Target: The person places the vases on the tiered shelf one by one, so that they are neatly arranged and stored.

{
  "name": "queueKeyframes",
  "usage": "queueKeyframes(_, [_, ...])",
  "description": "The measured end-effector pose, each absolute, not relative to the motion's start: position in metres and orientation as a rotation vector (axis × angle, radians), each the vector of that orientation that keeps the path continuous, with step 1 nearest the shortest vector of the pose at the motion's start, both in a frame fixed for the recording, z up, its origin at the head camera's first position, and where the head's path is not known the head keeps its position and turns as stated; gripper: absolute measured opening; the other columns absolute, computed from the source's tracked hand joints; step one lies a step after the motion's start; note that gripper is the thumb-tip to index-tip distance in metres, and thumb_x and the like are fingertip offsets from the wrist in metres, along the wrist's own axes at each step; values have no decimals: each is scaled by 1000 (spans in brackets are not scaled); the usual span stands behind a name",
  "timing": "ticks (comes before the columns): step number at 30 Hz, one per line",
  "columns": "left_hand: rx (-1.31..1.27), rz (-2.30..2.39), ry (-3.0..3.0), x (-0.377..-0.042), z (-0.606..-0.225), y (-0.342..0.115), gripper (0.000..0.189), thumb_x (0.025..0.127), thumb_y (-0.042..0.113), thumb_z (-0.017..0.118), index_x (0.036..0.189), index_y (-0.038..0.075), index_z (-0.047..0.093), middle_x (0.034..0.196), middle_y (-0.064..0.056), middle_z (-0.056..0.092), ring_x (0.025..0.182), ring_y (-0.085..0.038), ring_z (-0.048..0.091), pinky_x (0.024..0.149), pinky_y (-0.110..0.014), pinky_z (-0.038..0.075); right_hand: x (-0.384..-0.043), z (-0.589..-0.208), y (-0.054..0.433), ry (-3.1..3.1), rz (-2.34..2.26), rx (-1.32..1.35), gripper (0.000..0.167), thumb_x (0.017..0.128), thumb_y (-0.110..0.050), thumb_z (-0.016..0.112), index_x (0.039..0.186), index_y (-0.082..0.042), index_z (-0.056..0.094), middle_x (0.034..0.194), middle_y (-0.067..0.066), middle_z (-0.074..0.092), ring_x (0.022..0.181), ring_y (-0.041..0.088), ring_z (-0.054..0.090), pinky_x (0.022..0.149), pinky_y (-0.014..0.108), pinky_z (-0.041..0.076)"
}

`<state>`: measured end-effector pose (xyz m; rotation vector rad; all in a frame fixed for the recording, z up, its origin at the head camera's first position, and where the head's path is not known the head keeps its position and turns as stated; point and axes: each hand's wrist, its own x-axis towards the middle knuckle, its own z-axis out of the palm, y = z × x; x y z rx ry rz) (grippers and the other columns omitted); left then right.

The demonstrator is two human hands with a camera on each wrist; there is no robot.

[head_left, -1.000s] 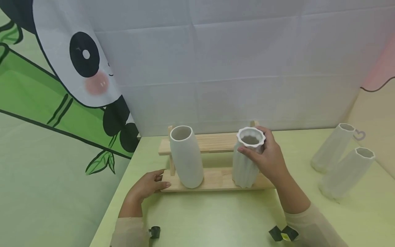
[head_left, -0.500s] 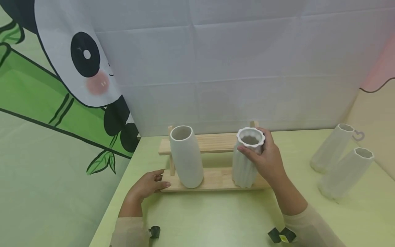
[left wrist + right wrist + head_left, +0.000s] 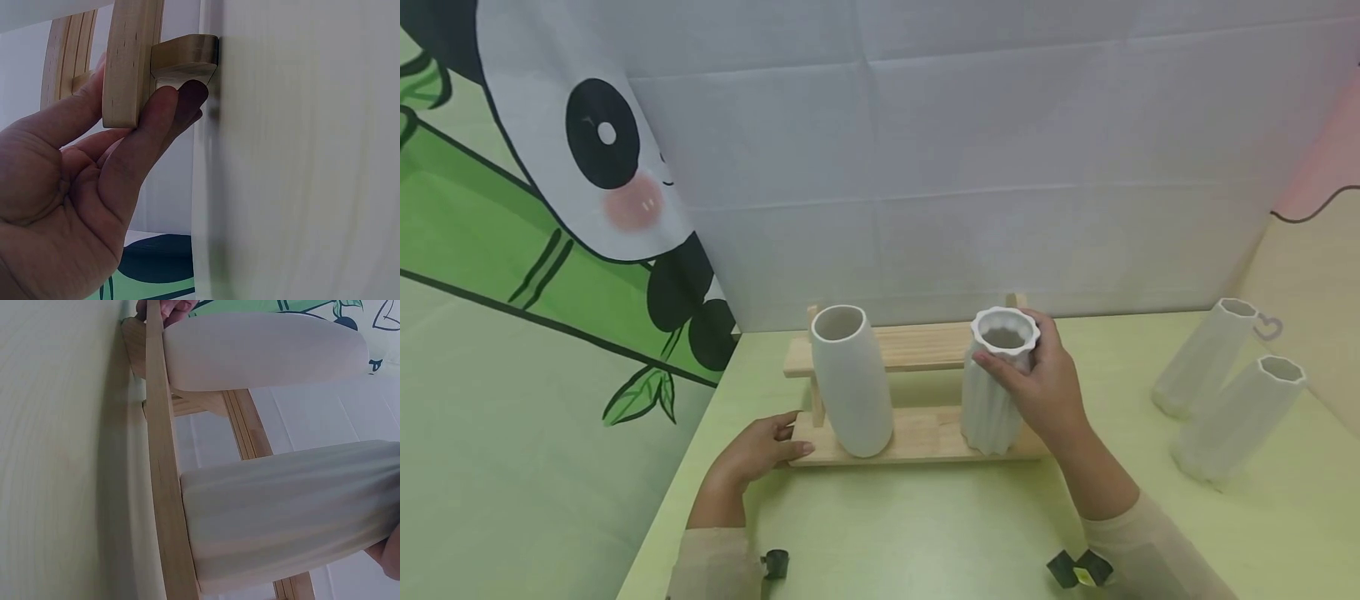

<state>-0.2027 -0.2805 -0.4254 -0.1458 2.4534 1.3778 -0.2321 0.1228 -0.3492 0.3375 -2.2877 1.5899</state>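
Note:
A two-tier wooden rack [image 3: 917, 433] stands on the table, and two white vases are upright on its lower board. My left hand [image 3: 762, 450] grips the left end of that board; in the left wrist view the thumb and fingers [image 3: 159, 115] pinch the board's end [image 3: 125, 75]. Near it stands the smooth white vase [image 3: 852, 387]. With my right hand [image 3: 1047, 383] I hold the fluted white vase [image 3: 988, 408] by its upper part, thumb at the front below the wavy rim. Its base meets the board [image 3: 164, 487] in the right wrist view.
Two more white vases lean on the table at the right: one with a heart-shaped handle [image 3: 1206, 358], the other plain with an angular rim [image 3: 1240, 421]. A pale cloth wall [image 3: 970, 167] rises behind the rack. Black tape pieces [image 3: 1078, 569] lie at the front.
The view has shifted very slightly. My right forearm has drawn a little to the left, while both hands keep their holds and the vases stay on the rack.

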Motion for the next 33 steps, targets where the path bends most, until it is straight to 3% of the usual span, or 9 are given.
queueKeyframes(11, [-148, 1324, 2485, -202, -425, -283, 80, 86, 30, 76, 150, 2, 37, 143, -20, 52, 114, -29, 66, 94, -46, 53, -234, -354, 122, -2252, 1627, 361, 69, 84, -28, 80, 139, -11, 43, 118, 5, 63, 103, 15, 59, 82, 28, 52])
queueKeyframes(19, [-139, 1336, 2470, -200, -427, -287, 80, 86, 29, 76, 150, 2, 37, 143, -21, 52, 113, -28, 66, 94, -44, 54, -228, -356, 122, -2272, 1620, 371, 68, 84, -27, 79, 139, -12, 42, 117, 8, 63, 103, 18, 59, 82, 29, 52])
queueKeyframes(26, [-119, 1309, 2467, -200, -427, -286, 83, 85, 31, 77, 150, 1, 36, 143, -21, 52, 113, -28, 66, 97, -47, 51, -218, -352, 142, -2183, 1559, 534, 90, 84, -39, 77, 154, -21, 25, 147, 5, 47, 130, 24, 49, 108, 44, 42])
queueKeyframes(29, [-119, 1270, 2490, -199, -426, -288, 85, 85, 34, 77, 151, 1, 35, 144, -23, 50, 114, -30, 65, 99, -49, 49, -215, -346, 156, -2069, 1489, 592, 95, 83, -46, 75, 155, -19, 21, 151, 8, 43, 138, 26, 42, 115, 38, 36])
queueKeyframes(33, [-135, 1249, 2508, -197, -427, -293, 84, 84, 34, 77, 150, 2, 37, 144, -23, 50, 115, -30, 65, 98, -47, 51, -206, -337, 181, -2009, 1380, 571, 95, 82, -40, 79, 155, -15, 23, 149, 13, 43, 138, 18, 42, 115, 25, 33])
